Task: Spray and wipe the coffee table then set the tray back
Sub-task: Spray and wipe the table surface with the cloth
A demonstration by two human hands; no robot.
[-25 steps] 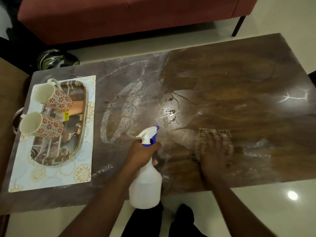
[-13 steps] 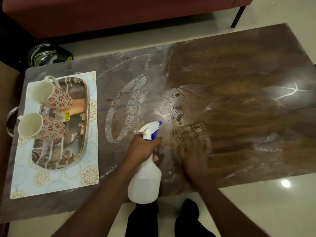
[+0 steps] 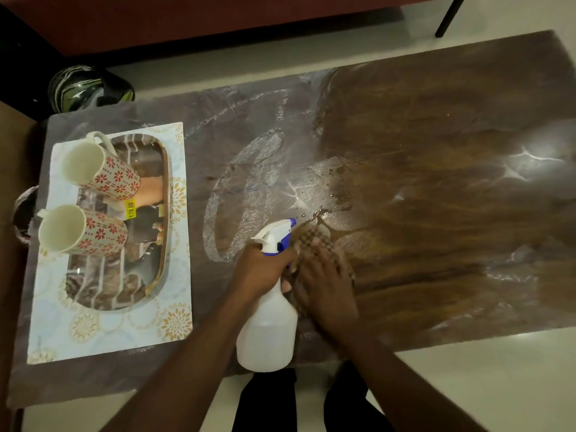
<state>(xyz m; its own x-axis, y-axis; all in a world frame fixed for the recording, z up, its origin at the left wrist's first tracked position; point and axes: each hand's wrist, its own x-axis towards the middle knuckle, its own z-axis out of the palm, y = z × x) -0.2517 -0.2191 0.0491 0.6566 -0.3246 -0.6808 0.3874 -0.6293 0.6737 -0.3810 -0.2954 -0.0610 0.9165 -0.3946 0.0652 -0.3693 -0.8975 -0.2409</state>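
The brown coffee table (image 3: pixel 436 151) shows wet streaks and droplets near its middle. My left hand (image 3: pixel 261 269) grips the neck of a white spray bottle (image 3: pixel 268 332) with a blue trigger, held over the near edge. Right beside it, my right hand (image 3: pixel 324 288) presses flat on a checked cloth (image 3: pixel 308 241) against the tabletop. At the table's left end a mirrored oval tray (image 3: pixel 124 275) sits on a pale patterned placemat (image 3: pixel 103 332). Two white mugs with red flowers, the far mug (image 3: pixel 103 169) and the near mug (image 3: pixel 84 232), lie on the tray.
A red sofa (image 3: pixel 187 20) runs along the far side, one dark leg (image 3: pixel 448 17) on the pale floor. A dark helmet-like object (image 3: pixel 87 85) lies on the floor beyond the table's left corner. My dark trouser legs (image 3: pixel 311 400) stand at the near edge.
My right hand has slid the cloth leftward across the table until it is next to the spray bottle. The left hand keeps its hold on the bottle.
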